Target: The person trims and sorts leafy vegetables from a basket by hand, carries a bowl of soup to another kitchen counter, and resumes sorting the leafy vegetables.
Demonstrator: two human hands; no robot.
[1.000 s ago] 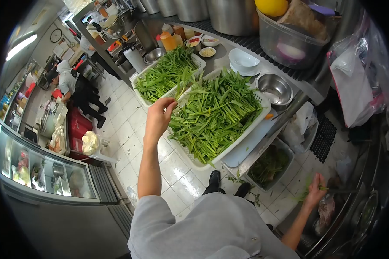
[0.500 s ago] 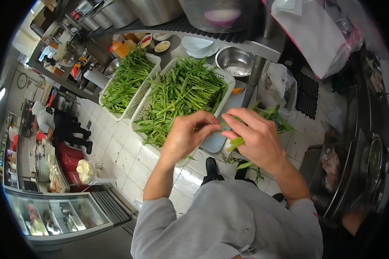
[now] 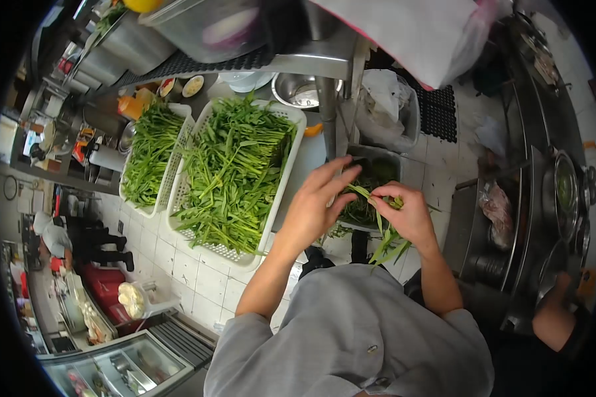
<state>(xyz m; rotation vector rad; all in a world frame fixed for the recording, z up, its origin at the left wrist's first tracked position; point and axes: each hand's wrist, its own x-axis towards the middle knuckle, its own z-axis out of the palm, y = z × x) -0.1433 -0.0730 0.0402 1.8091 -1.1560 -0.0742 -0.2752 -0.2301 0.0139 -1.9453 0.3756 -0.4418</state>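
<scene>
My right hand (image 3: 404, 215) is closed on a green leafy stem (image 3: 392, 246), whose leaves hang below the fingers. Just left of it, my left hand (image 3: 318, 202) has its fingers apart near the stem's upper end; whether it touches the stem is unclear. Both hands are over a grey bin (image 3: 392, 171) holding loose greens on the floor. To the left, a large white perforated basket (image 3: 286, 173) is heaped with long green leafy vegetables (image 3: 235, 175). A smaller white basket (image 3: 160, 192) beside it holds more of the same greens.
A metal bowl (image 3: 304, 90) sits behind the baskets, near a table leg (image 3: 326, 112). Another bin (image 3: 409, 122) has plastic bags inside. Shelves with pots are above. At the far left stands a person (image 3: 53, 235); at the right is another person's hand (image 3: 555, 317).
The view has swung right. My hands have moved from near the large basket to over the bin of greens. My left hand's fingers have spread. A co-worker's hand has come into view at right.
</scene>
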